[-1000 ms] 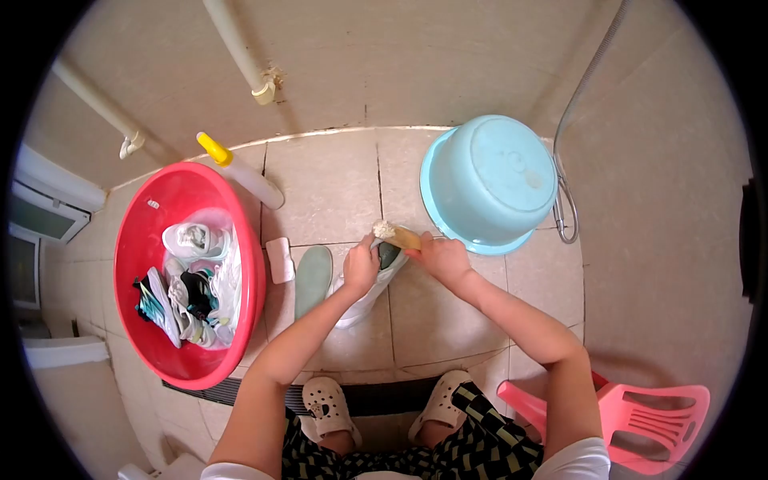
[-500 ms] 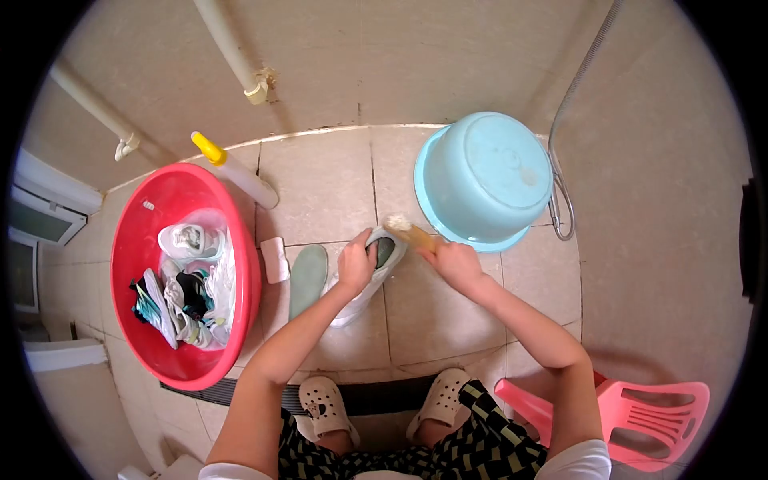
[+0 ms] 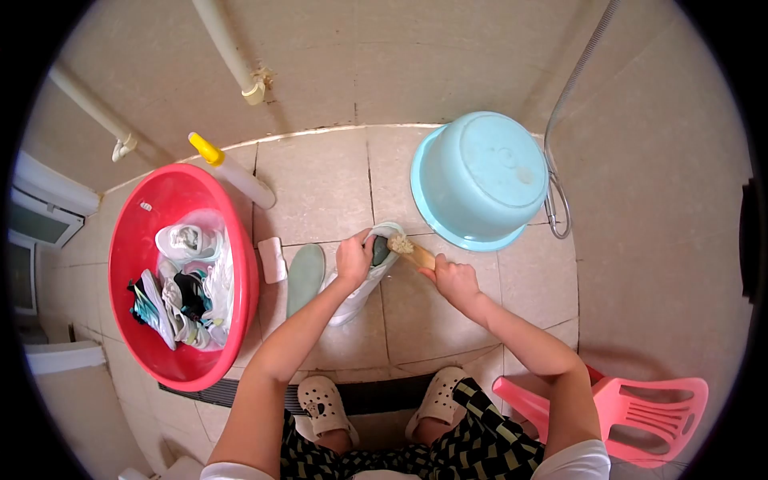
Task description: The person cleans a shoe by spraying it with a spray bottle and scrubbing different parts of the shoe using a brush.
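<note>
My left hand (image 3: 353,258) grips a white shoe (image 3: 357,298) at its collar, with the fingers partly inside the opening. The shoe stands on the tiled floor, toe toward me and heel away. In my right hand (image 3: 456,285) is a wooden scrub brush (image 3: 416,253), closed around its handle. Its pale bristles face up and its head lies against the right edge of the shoe's opening. Left of the shoe lies a grey-green insole (image 3: 306,277), and beyond that a small whitish bar-shaped piece (image 3: 272,260).
A red basin (image 3: 246,320) at left holds several wet shoes. Behind it stands a bottle with a yellow top (image 3: 240,176). An upturned light-blue tub (image 3: 488,180) is at the back right, beside a shower hose (image 3: 556,144). A pink plastic chair (image 3: 632,408) lies at lower right.
The brush has moved slightly down and right, and its bristle head has turned more upward at the shoe's edge. My left hand keeps its hold on the shoe.
</note>
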Motion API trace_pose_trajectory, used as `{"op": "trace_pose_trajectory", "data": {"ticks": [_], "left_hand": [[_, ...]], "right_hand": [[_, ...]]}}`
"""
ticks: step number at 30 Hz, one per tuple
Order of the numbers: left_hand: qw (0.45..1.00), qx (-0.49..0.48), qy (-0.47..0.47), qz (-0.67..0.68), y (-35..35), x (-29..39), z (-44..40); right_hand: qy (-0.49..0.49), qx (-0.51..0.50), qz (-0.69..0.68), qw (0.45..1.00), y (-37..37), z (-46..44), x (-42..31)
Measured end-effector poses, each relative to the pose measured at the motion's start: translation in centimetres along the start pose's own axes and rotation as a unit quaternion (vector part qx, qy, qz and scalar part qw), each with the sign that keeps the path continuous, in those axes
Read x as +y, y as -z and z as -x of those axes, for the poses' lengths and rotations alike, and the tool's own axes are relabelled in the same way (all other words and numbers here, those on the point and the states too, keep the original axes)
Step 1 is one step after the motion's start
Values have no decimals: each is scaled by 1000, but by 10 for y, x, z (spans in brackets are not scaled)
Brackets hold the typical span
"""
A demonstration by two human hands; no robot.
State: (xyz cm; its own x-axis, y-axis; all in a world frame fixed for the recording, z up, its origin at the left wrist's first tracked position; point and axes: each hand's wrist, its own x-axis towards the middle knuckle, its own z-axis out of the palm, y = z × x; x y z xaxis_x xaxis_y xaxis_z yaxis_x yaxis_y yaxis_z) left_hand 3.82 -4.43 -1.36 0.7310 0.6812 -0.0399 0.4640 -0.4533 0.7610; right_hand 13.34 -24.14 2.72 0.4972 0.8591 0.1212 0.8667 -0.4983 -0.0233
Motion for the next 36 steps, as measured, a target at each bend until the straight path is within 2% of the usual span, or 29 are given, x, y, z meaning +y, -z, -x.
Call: {"op": "trace_pose_trajectory", "data": {"ticks": [5, 7, 10, 11, 13, 16, 19, 22, 25, 32, 34, 36], "left_hand": [[999, 2, -2, 32, -3, -8, 2], [996, 35, -52, 62, -2, -9, 5], [996, 63, -63, 27, 0, -13, 12], [996, 62, -62, 26, 2, -13, 14], [1000, 0, 0, -29, 6, -16, 15], [997, -16, 20, -71, 3, -23, 15], [999, 16, 16, -33, 0, -21, 19], [999, 14, 29, -41, 0, -19, 20], [999, 6, 7, -34, 3, -15, 22], [999, 23, 7, -28, -3, -19, 21], [999, 19, 10, -32, -2, -17, 21], [999, 21, 7, -28, -3, -16, 21]], "right_hand": [[5, -13, -9, 1000, 1, 0, 4], [-16, -7, -45, 999, 9, -6, 3], [-15, -8, -74, 997, 13, -27, -7], [-15, -9, -76, 997, 10, -35, -15], [19, -3, -93, 995, -2, -49, -33], [11, -35, -100, 994, -19, -56, -54], [-30, -80, -95, 992, -22, -60, -49], [-13, -87, -75, 993, -23, -61, -42], [3, -51, -79, 996, -24, -59, -34], [7, -49, -46, 998, -20, -61, -30], [-19, -147, -49, 988, -13, -63, -30], [-22, -149, -48, 987, -11, -63, -29]]}}
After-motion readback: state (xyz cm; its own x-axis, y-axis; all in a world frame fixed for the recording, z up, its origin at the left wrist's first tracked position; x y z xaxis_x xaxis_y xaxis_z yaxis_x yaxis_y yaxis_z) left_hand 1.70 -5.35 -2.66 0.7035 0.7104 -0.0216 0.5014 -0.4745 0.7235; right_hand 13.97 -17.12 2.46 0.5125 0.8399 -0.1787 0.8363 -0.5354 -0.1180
